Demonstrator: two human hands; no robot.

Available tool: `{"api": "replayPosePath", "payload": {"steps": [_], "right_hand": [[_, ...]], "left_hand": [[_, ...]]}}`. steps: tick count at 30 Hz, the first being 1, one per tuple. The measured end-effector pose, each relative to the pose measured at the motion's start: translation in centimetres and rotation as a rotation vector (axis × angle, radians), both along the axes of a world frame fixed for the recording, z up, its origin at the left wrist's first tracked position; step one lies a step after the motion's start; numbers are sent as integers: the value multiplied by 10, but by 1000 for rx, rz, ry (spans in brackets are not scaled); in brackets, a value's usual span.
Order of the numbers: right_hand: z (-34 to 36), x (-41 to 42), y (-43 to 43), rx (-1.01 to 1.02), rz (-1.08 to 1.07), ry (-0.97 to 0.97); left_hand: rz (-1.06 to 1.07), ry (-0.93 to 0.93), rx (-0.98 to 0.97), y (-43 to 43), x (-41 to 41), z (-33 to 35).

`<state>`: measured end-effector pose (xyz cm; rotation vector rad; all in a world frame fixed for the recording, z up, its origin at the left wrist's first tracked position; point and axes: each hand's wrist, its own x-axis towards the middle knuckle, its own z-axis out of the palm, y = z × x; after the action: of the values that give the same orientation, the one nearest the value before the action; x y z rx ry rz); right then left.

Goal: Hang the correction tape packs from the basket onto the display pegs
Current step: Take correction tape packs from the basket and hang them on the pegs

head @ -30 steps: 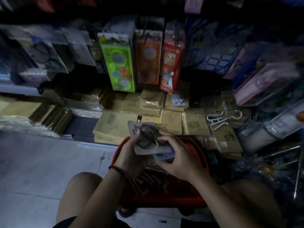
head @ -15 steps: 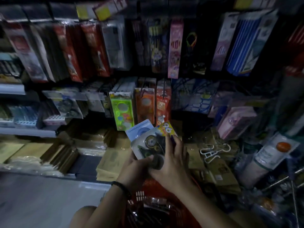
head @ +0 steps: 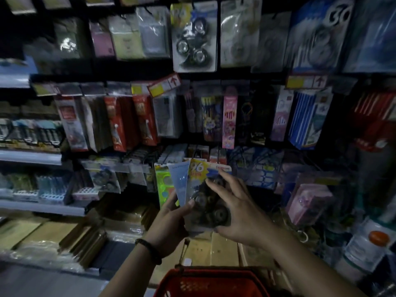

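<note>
Correction tape packs point(head: 205, 196): head view, a small fanned stack of blister cards held upright in front of the display wall, above the red basket point(head: 212, 284) at the bottom edge.
Front pack: yellow header with "96" printed on it, dark round tape wheels under clear plastic; a pale blue card point(head: 179, 183) fans out behind it to the left.
Left hand point(head: 171, 224): closed around the lower left edge of the stack, thumb pressed on the front of the blister, a dark bracelet point(head: 150, 251) on the wrist.
Right hand point(head: 237, 211): fingers spread across the right side of the front pack, thumb at its lower edge; it looks set to peel that pack off, though the grip is loose.
Matching pack on the wall point(head: 194, 37): a similar wheel-type card hangs high on the top row, well above the hands.
Peg ends: lost in the dark; I cannot tell which is free.
Risk, slip: with only a spread-finger hold, the front pack could slide off and drop into the basket or onto the paper stacks point(head: 53, 232) below.
Risk, two at once: the fanned cards may cling, so more than one could lift away.
Risk, missed hole: dim light and the long upward reach make it easy to miss the peg with the hang hole.
Risk, knock: crowded neighbouring packs could be pushed off their pegs.
</note>
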<state>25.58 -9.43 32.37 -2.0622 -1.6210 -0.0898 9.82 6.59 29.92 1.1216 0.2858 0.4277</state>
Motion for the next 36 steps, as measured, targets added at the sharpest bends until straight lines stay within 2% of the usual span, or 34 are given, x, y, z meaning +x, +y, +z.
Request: {"api": "replayPosePath", "payload": {"steps": [4, 9, 17, 27, 36], "right_hand": [[33, 9, 11, 57, -31, -67], [87, 22, 33, 94, -49, -179], [189, 37, 69, 182, -49, -451], [299, 62, 121, 160, -260, -732], [330, 78, 169, 132, -384, -845]], "left_hand": [[14, -19, 61, 13, 5, 37], [147, -54, 169, 28, 12, 93], [263, -96, 287, 68, 20, 175], [537, -177, 462, 119, 23, 248], [477, -208, 513, 125, 33, 278]]}}
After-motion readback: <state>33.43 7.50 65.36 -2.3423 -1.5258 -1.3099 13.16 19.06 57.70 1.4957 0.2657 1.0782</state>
